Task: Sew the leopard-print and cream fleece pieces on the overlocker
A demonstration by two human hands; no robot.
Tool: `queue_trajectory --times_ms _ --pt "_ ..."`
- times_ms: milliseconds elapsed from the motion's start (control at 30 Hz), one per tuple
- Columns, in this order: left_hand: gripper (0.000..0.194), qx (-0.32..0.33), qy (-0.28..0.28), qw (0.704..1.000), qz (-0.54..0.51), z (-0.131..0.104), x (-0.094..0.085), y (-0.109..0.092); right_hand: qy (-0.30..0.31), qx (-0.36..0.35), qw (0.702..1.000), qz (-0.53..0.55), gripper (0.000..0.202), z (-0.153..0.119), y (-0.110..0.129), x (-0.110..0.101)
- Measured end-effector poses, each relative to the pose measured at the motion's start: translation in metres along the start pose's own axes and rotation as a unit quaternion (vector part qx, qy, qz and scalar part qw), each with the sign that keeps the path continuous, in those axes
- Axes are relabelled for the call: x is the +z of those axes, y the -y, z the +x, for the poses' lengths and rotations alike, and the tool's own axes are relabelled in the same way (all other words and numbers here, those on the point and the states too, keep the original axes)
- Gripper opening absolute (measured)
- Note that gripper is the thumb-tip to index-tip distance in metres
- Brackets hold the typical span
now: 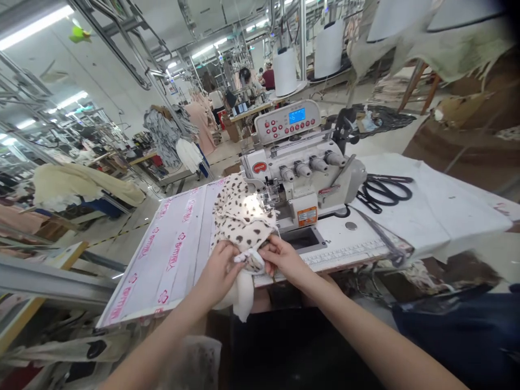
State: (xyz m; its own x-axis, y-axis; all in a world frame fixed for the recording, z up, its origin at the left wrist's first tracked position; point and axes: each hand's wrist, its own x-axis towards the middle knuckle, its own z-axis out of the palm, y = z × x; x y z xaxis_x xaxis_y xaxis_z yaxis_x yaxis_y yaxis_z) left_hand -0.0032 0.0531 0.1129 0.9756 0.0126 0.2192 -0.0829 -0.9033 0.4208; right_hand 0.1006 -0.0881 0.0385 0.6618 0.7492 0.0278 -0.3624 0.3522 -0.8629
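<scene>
A cream fabric with dark spots [244, 232] lies on the table's front part, its far end under the lit needle area of a white sewing machine [260, 165]. My left hand [222, 266] pinches the near edge of this fabric, where a white strip shows. On the other side of that edge, my right hand [280, 258] grips the fabric with thumb and fingers pressed together. White cloth [244, 298] hangs below the hands over the table's front edge.
Black-handled scissors [384, 190] lie right of the machine. A printed sheet covers the table [174, 244] at left. Thread cones [285, 72] stand behind. Cream fabric [77, 184] is piled at far left. People [268, 77] sit in the distance.
</scene>
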Motion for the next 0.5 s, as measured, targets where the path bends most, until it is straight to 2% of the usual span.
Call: queue_trajectory --times_ms 100,200,300,367,433,500 --pt "0.009 -0.038 0.044 0.997 -0.055 0.008 -0.028 -0.009 -0.021 -0.013 1.000 -0.003 0.029 0.007 -0.003 0.000" --pt "0.016 -0.103 0.031 0.992 -0.068 0.023 -0.060 -0.021 -0.030 -0.024 0.999 0.026 0.026 0.011 -0.003 0.005" --pt "0.019 -0.108 0.021 0.994 -0.017 0.039 -0.080 -0.035 -0.027 -0.014 0.994 0.107 0.032 0.007 -0.002 0.013" --pt "0.028 -0.093 0.078 0.993 0.014 0.047 -0.085 -0.045 -0.024 0.008 0.985 0.170 0.040 0.000 0.000 0.018" --pt "0.039 -0.073 0.164 0.983 0.035 0.052 -0.083 -0.053 -0.020 0.031 0.979 0.200 0.047 -0.009 0.002 0.017" --pt "0.036 -0.049 0.225 0.971 0.068 0.054 -0.077 -0.058 -0.022 0.040 0.982 0.183 0.046 -0.018 0.005 0.012"
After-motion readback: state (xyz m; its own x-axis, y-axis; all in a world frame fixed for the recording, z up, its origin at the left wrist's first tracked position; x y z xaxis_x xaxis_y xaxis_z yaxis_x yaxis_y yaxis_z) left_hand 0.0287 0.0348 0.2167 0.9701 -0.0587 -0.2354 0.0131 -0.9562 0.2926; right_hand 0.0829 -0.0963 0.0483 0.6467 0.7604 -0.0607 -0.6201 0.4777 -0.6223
